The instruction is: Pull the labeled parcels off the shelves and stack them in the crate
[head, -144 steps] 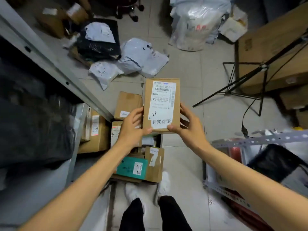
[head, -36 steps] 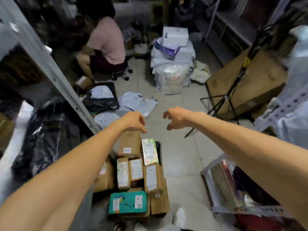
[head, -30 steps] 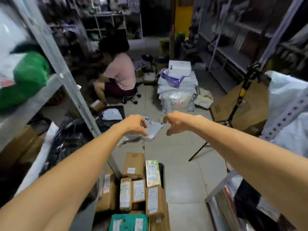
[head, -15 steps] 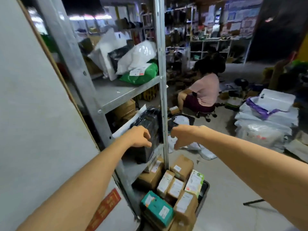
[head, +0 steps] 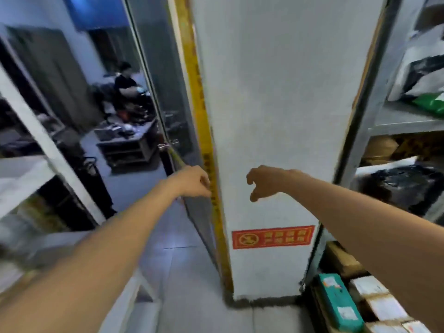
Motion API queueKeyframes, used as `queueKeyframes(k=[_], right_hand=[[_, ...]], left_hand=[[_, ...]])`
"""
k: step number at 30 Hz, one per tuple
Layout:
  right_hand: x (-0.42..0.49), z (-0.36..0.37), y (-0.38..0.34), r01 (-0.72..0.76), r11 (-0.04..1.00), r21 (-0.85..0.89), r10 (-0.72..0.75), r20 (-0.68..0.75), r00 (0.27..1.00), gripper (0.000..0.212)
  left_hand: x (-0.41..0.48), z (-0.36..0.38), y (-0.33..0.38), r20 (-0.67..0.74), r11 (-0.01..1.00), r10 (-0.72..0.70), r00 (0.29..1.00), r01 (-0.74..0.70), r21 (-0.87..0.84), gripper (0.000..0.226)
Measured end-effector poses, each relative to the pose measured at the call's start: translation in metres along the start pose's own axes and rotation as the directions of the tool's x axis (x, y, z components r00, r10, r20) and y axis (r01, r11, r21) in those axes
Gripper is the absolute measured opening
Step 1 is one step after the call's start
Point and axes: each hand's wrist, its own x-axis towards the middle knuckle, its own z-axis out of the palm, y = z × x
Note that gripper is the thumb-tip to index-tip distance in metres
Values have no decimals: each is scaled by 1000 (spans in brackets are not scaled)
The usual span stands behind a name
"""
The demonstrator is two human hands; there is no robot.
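Note:
Both my hands hang in front of a white pillar and hold nothing. My left hand (head: 192, 181) has loosely curled fingers near the pillar's yellow edge strip. My right hand (head: 264, 181) droops from the wrist with fingers loosely curled downward. At the bottom right, the crate's parcels show: a teal labeled box (head: 338, 306) and several brown labeled cartons (head: 379, 306). The metal shelves (head: 403, 121) at the right carry a green bag (head: 430, 104), black and white bags and brown boxes.
A white pillar (head: 276, 116) with a red sign (head: 272, 237) stands straight ahead. A glass partition (head: 163, 97) lies left of it; behind it a person sits at a desk. Another shelf unit (head: 36, 145) stands at the left. Grey floor tiles (head: 173, 272) run between.
The view has swung left, from the shelf and crate to the pillar. The labeled parcel I held earlier is gone from my hands. Both hands stay raised and empty.

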Motion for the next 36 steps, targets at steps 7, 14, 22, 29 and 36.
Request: queueKeyframes(k=[7,14,22,29,36], right_hand=[[16,-10,-210,424,887,-181,-428,21,904,36],[-28,-16,-393,776,612,-150,-780,49,624,38],[-99,5,-468,951,275,-141,-949,115,292,45],[-139,12,-499,987,153,46,-986,-64,156,53],[-145,13,-524,976,165,141,-967,-171,188,67]], left_hand=[[-171,-26,-139,-47,932,-351,935,344,-111,34],[-354,-31,-197,-96,713,-699,708,683,-157,29],[-468,-14,-167,-227,423,-899,375,878,-223,40],[-520,-11,-142,-439,238,-899,5,845,-479,43],[-560,-6,-160,-520,227,-842,-141,782,-580,48]])
